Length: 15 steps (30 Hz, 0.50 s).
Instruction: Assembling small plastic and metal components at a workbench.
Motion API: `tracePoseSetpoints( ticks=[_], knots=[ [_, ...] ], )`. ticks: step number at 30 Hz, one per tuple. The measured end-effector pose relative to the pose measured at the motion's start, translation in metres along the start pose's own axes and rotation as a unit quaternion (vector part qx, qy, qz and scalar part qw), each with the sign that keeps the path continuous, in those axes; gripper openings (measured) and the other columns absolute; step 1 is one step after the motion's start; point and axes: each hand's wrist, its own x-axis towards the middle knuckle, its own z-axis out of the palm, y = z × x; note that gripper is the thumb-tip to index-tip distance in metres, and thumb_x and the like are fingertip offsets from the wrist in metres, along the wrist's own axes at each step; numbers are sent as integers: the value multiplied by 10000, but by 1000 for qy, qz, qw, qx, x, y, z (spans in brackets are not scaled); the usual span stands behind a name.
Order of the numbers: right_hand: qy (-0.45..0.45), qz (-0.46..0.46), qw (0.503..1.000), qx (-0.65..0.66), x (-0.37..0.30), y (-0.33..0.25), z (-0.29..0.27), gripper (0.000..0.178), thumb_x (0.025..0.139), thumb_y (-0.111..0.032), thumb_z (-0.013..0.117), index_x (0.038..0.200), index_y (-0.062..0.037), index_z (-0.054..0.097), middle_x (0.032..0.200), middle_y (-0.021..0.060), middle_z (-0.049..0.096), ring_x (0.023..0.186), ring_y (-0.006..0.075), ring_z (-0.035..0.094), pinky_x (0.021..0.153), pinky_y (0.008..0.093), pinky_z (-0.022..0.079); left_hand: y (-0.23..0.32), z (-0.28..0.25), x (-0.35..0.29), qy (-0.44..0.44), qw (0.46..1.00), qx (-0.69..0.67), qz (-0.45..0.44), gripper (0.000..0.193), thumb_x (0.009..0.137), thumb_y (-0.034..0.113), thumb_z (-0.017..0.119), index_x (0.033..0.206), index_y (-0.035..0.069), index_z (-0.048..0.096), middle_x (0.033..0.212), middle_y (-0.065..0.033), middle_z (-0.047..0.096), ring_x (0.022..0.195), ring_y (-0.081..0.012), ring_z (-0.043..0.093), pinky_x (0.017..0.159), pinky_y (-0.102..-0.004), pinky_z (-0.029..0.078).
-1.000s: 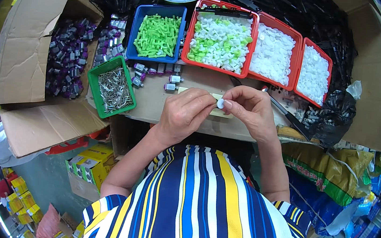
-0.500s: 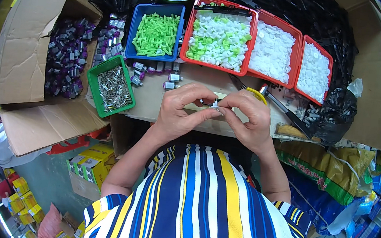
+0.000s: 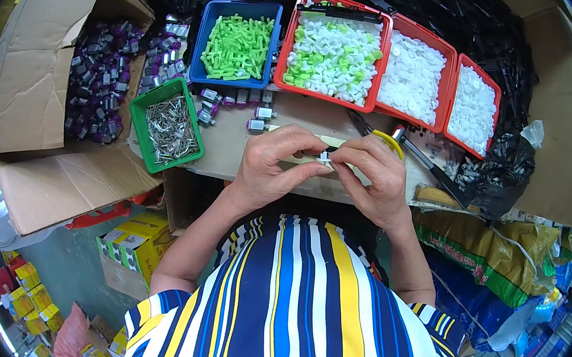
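Nearest, over the front of the worktop (image 3: pixel 222 149), the left hand (image 3: pixel 276 158) and right hand (image 3: pixel 374 174) meet fingertip to fingertip, each grip closed in a pinch on one small white part (image 3: pixel 325 157). That part is held up between them, so this piece looks partway handled, neither untouched nor set down; whether anything is already fitted to it is too small to tell. Just beyond the hands, a few motors (image 3: pixel 263 113) lie on the worktop, with no white part visible on them, and yellow-handled pliers (image 3: pixel 389 141) lie by the right hand, ungripped. To the left, the green bin (image 3: pixel 140 132) is well stocked with metal pins (image 3: pixel 170 130). Farther back, the blue bin (image 3: pixel 198 38) holds many green pieces (image 3: pixel 237 47), and the large red bin (image 3: pixel 284 51) is heaped with white and green caps (image 3: pixel 331 60); white discs (image 3: pixel 410 76) fill the next one. Judging by these loads, much remains to be worked through. Black strips (image 3: pixel 425 11) pile up behind, and no finished piece can be made out for certain.
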Motion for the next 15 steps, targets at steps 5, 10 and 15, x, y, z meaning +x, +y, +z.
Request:
tracePoseSetpoints(
  ticks=[5, 10, 15],
  knots=[
    [8, 1, 1000, 8, -1, -2, -1, 229, 740, 34, 756, 956, -20, 700, 905, 108, 664, 801, 247, 651, 698, 349, 498, 0, -1, 1, -12, 1000, 15, 20, 242, 753, 45, 806, 959, -20, 696, 902, -126, 698, 791, -228, 684, 671, -316, 541],
    [-1, -9, 1000, -13, -3, -1, -1, 229, 730, 27, 766, 943, -33, 706, 891, 93, 642, 760, 234, 631, 674, 344, 488, -1, 1, 0, -24, 998, 39, 31, 256, 742, 61, 815, 949, -26, 691, 887, -140, 692, 791, -270, 681, 676, -340, 538],
    [-7, -31, 999, -21, -3, 4, 0, 220, 723, 24, 767, 927, -27, 702, 860, 89, 617, 722, 224, 609, 627, 337, 464, -7, 3, -4, -27, 997, 67, 34, 289, 729, 72, 820, 967, -24, 688, 898, -141, 681, 803, -291, 671, 688, -355, 537]
  ],
)
